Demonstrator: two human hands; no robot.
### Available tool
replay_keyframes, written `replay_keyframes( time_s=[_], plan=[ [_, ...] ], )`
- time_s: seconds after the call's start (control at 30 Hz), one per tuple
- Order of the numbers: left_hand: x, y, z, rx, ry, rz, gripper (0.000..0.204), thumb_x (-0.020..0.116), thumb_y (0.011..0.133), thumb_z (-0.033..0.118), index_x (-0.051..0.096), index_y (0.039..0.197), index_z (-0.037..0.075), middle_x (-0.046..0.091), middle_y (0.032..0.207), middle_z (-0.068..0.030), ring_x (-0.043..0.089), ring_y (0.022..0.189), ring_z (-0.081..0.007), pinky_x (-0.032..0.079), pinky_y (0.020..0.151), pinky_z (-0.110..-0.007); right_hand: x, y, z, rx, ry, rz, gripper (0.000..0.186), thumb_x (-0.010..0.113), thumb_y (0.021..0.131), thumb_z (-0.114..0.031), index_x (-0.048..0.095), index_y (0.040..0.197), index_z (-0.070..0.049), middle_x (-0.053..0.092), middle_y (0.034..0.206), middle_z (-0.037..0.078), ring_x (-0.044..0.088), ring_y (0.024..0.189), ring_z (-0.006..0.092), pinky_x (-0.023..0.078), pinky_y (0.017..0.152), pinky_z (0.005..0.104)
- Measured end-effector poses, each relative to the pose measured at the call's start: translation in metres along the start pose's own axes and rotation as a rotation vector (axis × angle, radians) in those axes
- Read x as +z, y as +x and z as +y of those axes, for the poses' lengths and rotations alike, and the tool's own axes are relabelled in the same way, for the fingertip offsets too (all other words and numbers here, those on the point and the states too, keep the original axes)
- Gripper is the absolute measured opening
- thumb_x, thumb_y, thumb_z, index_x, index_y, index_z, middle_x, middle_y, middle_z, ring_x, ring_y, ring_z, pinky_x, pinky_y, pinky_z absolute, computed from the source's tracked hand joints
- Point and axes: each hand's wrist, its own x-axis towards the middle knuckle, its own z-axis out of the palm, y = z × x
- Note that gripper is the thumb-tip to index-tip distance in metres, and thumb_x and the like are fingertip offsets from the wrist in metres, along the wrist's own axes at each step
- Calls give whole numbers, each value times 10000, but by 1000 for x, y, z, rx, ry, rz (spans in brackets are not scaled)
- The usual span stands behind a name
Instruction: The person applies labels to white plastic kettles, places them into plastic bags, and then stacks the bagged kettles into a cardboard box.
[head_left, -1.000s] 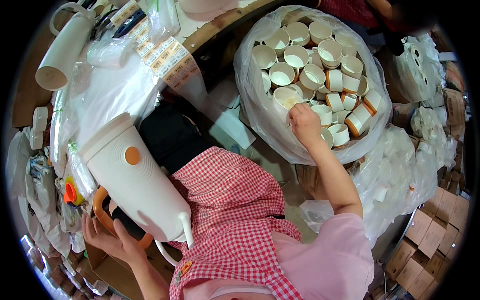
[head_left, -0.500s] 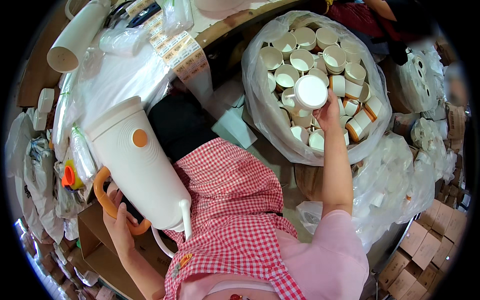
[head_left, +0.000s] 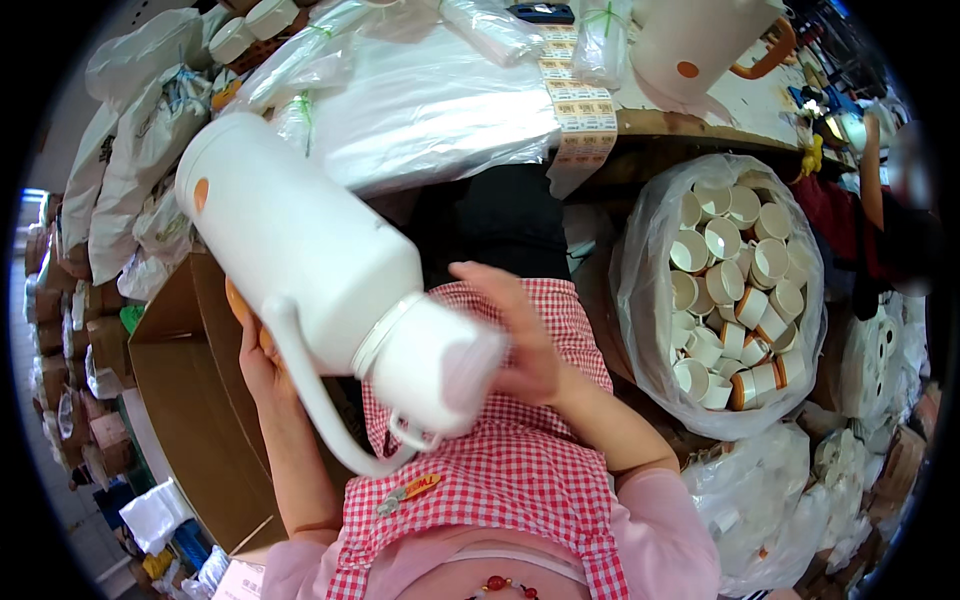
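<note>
The left hand (head_left: 262, 362) grasped the curved orange handle (head_left: 236, 300) of a large white cylindrical flask (head_left: 300, 240), tilted above a red-and-white checked fabric apron (head_left: 490, 480). A small-handled white cup (head_left: 425, 370) capped its nearer end. The right hand (head_left: 525, 335), blurred, was spread open just beside the cup; contact was unclear.

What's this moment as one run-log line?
left hand: grips orange handle; right hand: open beside white cup, contact unclear; white jug: tilted, cup on its end; other cups: in plastic bag
</note>
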Motion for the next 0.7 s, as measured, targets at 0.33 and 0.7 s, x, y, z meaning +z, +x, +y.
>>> replay_keyframes(
  time_s=[0.33,0.7],
  plan=[
    [46,-17,-11,205,976,-170,184,543,984,146,480,1101,20,612,1258,-260,429,448,-46,373,393,-197,-54,-18,33,382,-427,264,551,725,732,-29,561,1258,-51,566,1310,156,551,1217,323,435,1031,381],
    [146,-5,-34,1159,1591,-367,460,589,874,13,490,1322,-6,500,1346,-164,508,1211,-277,379,1054,-390,-151,4,217,558,281,770,215,686,839,37,651,1051,25,703,964,56,648,899,120,502,825,260]
  ],
)
